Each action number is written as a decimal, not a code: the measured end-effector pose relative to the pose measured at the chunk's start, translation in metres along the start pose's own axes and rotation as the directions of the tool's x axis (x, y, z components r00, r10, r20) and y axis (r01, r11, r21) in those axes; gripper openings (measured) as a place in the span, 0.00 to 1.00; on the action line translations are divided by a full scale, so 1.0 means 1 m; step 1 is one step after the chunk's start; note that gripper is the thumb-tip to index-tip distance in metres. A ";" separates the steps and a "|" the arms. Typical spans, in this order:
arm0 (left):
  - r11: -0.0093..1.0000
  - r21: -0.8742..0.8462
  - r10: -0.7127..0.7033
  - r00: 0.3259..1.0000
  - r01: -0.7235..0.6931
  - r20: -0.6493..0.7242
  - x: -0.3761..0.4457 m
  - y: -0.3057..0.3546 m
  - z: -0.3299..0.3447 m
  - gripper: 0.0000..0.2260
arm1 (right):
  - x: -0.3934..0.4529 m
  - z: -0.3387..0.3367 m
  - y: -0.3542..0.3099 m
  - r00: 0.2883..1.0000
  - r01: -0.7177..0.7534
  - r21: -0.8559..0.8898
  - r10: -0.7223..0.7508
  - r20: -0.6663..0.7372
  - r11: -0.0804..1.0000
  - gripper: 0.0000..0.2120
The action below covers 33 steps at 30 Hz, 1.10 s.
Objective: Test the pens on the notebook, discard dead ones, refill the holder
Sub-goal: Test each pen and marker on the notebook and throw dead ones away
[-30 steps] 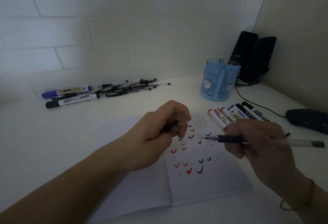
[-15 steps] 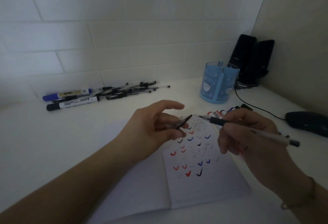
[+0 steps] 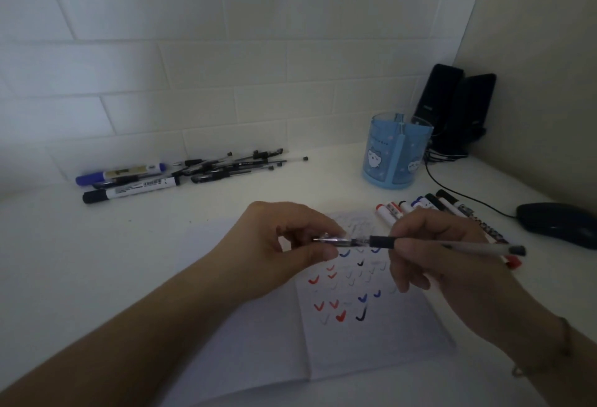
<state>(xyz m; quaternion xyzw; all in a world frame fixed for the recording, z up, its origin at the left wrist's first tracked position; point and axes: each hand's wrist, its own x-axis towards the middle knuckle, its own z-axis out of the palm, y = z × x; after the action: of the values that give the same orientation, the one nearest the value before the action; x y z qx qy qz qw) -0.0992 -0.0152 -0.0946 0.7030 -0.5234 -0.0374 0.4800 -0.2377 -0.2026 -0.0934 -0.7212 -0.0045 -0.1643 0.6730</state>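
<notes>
An open notebook (image 3: pixel 371 351) lies in front of me, its right page covered in red, blue and black check marks. Above it my right hand (image 3: pixel 442 264) grips a clear gel pen (image 3: pixel 452 243) by its black grip, held level. My left hand (image 3: pixel 284 251) pinches the pen cap (image 3: pixel 332 241), which sits over the pen's tip. The blue pen holder (image 3: pixel 395 151) stands at the back right and looks empty. A pile of pens and markers (image 3: pixel 181 172) lies at the back left. A row of markers (image 3: pixel 420 208) lies right of the notebook.
Two black speakers (image 3: pixel 455 109) stand in the corner behind the holder, with a cable running along the desk to a black mouse (image 3: pixel 559 224) at the right edge. A tiled wall closes off the back, a plain wall the right side.
My hands came together: the cap in my left hand now sits on the tip of the pen in my right hand. The pen swung level above the notebook.
</notes>
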 end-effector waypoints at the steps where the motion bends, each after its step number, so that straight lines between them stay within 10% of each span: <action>1: 0.999 0.021 0.030 0.999 -0.030 0.024 0.000 -0.001 0.000 0.08 | 0.000 0.000 0.000 1.000 -0.006 -0.002 0.006 0.004 1.000 0.18; 13: 0.988 -0.151 -0.023 1.000 0.023 0.005 -0.004 -0.001 0.010 0.05 | -0.002 0.017 -0.001 0.988 0.057 -0.143 -0.076 -0.133 0.988 0.10; 20: 0.962 -0.274 -0.008 0.995 -0.019 -0.098 -0.004 0.006 0.011 0.09 | -0.007 0.032 0.003 0.978 0.101 0.069 -0.086 -0.188 0.993 0.19; 25: 0.984 -0.105 0.131 0.982 -0.146 -0.139 -0.006 0.015 0.010 0.09 | -0.008 0.041 0.001 0.972 0.151 0.093 -0.131 -0.198 0.984 0.18; 33: 0.955 -0.289 -0.101 0.991 0.070 -0.093 -0.002 0.008 0.004 0.06 | -0.002 0.002 -0.015 0.992 0.015 0.135 0.001 -0.123 0.991 0.25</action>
<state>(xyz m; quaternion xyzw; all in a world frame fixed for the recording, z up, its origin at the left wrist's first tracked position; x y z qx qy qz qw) -0.1082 -0.0162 -0.0919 0.6497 -0.4552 -0.0956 0.6014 -0.2424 -0.1985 -0.0793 -0.6622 0.0232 -0.2100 0.7189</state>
